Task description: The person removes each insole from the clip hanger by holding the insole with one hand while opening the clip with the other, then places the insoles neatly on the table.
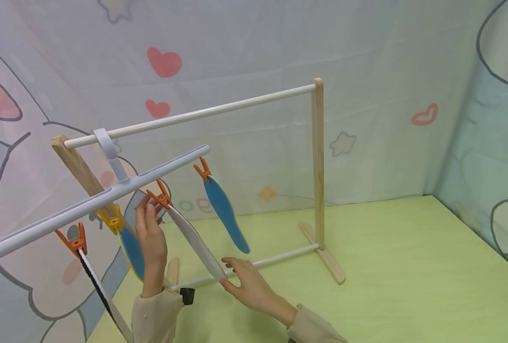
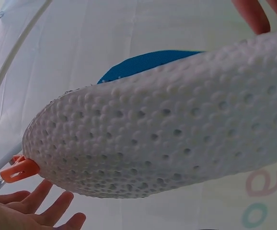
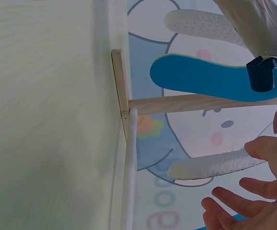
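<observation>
Head view. The white dimpled insole (image 1: 198, 247) hangs from an orange clip (image 1: 162, 196) beneath the pale hanger (image 1: 95, 202), its free end slanting down to the right. At its upper end is the left hand (image 1: 152, 238), fingertips beside the clip, the grip loosely spread; contact with the clip cannot be told. At its lower end is the right hand (image 1: 254, 288), thumb and fingers parted, the grip likewise spread. To the right of the dimpled insole hangs a blue insole (image 1: 223, 209); to its left, a yellow-edged insole (image 1: 132, 252) on a yellow clip (image 1: 114, 221) and, farther left, a black-edged insole (image 1: 104, 291). The wooden rack (image 1: 318, 166) stands on the green worktop (image 1: 408, 267).

Left wrist view. The dimpled insole extends across the middle, the clip at its left end. The left fingers lie parted just below that end; the blue insole shows behind its upper edge, and the right fingertips appear at its upper right.

Right wrist view. The right thumb overlaps the dimpled insole, with the fingers spread below it; the yellow-edged insole hangs above it.
</observation>
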A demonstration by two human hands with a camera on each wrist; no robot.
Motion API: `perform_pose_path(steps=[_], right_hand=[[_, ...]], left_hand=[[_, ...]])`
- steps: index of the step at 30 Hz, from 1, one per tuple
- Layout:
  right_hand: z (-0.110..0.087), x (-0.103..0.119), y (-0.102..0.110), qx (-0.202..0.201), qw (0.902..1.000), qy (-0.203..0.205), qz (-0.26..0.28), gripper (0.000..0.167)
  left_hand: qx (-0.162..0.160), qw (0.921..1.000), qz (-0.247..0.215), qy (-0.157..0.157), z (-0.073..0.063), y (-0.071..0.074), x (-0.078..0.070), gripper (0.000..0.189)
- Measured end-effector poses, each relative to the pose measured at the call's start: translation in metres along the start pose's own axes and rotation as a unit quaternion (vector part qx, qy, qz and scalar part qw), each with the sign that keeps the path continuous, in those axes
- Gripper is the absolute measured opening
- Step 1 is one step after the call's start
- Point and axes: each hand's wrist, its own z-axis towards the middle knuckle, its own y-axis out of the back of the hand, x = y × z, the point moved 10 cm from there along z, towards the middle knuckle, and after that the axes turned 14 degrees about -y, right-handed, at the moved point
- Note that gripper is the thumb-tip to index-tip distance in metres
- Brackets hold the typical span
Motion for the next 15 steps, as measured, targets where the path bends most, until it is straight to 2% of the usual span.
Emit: perform_pose_path(steps=[4,9,15], right_hand=[[0.0015,0.0001,-0.0019,0.006,1.0,-0.003,0.001,0.043],[0.0019,0.0034,-0.0027,0.011,0.9999,-0.003,0.004,0.043],[0.0028,0.0074,-0.0025,0.007,1.0,0.004,0.0,0.042]], left_hand=[[0.001,0.9997,-0.017,0.015,0.0003,-0.0009,0.0054,0.042],[0.002,0.9994,-0.017,0.031,0.0006,-0.0009,0.0094,0.044],[0.004,0.9988,-0.031,0.037,0.0022,-0.0015,0.0094,0.045]])
